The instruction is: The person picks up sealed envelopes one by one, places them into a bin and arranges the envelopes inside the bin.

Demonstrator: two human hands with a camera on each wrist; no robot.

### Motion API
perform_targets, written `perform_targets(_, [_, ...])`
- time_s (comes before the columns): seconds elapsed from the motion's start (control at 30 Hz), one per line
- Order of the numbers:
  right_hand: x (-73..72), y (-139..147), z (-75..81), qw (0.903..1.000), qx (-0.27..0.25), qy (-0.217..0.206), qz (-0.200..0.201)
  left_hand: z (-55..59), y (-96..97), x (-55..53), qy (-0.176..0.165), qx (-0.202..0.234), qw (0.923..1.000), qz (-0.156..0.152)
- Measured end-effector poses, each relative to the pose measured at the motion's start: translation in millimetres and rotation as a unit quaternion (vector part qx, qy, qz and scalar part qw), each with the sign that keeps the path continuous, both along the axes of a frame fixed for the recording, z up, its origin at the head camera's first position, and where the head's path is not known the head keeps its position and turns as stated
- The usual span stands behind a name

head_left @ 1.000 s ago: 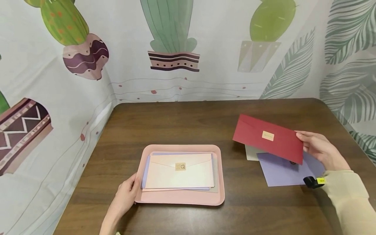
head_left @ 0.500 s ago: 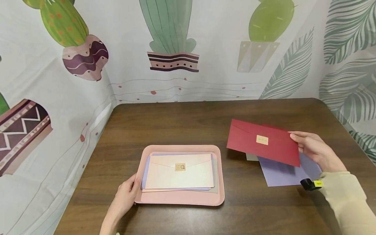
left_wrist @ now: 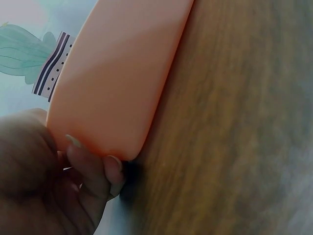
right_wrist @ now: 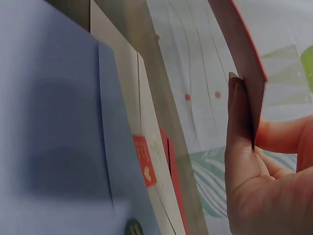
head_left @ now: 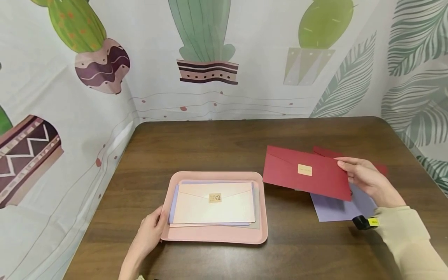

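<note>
My right hand [head_left: 367, 181] pinches the right end of a red envelope [head_left: 287, 167] with a pale sticker. That envelope is raised and tilted, its left end right at the tray's right rim in the head view. In the right wrist view, the thumb and fingers press the envelope [right_wrist: 249, 73] from both sides. My left hand [head_left: 148, 233] grips the left side of a pink tray [head_left: 217, 236]. Fingers curl under the tray's corner in the left wrist view. On the tray lies a stack of envelopes, topped by a cream envelope [head_left: 213, 212] with a tan sticker.
Under the right hand, a lavender envelope [head_left: 337, 210] lies on the brown table [head_left: 196, 147]. Another red envelope [head_left: 381, 169] lies behind it, and the right wrist view shows a white envelope [right_wrist: 124, 78] with a red label between them. A cactus-print cloth [head_left: 262, 46] hangs behind.
My right hand has carried the red envelope leftward and slightly down to the tray's edge, uncovering the second red envelope behind. The left hand and tray have stayed put.
</note>
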State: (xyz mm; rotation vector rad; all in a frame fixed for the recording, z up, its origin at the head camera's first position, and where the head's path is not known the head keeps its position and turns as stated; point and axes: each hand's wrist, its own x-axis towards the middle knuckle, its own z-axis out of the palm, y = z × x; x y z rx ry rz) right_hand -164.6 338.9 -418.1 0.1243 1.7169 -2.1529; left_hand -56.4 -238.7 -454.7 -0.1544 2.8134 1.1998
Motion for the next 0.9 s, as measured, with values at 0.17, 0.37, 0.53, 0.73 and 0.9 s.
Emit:
perform_targets(0.17, [0.7, -12.5, 1.8, 0.9998, 0.016, 0.0, 0.009, 1.0, 0.2, -1.5, -0.004, -0.001, 1.0, -0.001])
perform_targets(0.37, [0.2, -23.8, 4.7, 0.9994, 0.032, 0.001, 0.013, 0.7, 0.4, -2.3, -0.004, -0.003, 1.0, -0.001])
perform_targets(0.53, [0.7, -28.9, 4.7, 0.999, 0.044, 0.002, 0.011, 1.1, 0.3, -2.8, -0.014, 0.012, 0.9998, 0.004])
perform_targets(0.73, [1.7, -36.1, 2.9, 0.9995, 0.026, 0.008, 0.017, 1.1, 0.7, -1.5, -0.016, 0.019, 0.9997, 0.008])
perform_targets(0.9, [3.5, -42.6, 3.1, 0.999, 0.036, 0.013, 0.025, 0.4, 0.0, 0.2, -0.017, 0.021, 0.9996, 0.008])
